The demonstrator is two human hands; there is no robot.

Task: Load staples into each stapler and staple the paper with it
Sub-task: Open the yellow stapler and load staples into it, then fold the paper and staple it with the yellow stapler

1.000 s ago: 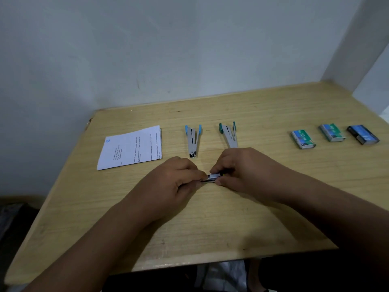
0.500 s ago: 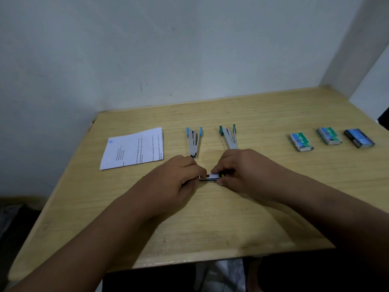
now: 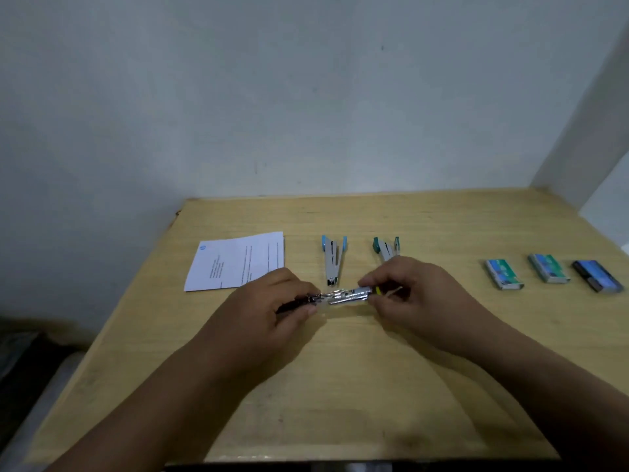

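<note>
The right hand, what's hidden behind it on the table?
Behind the right hand lies a green-tipped stapler; only its far end shows, the near end is covered. The hand also hides one end of the silver stapler held with the left hand.

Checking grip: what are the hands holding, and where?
A metal stapler: left hand grips its left end, right hand pinches its right, yellow-tipped end.

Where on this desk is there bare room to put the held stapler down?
Bare wood lies between the forearms, from the hands to the table near edge, and behind the row, along the wall. A gap also lies between the green stapler and the staple boxes. Crowded: paper, blue stapler, left hand, right hand, held stapler.
</note>
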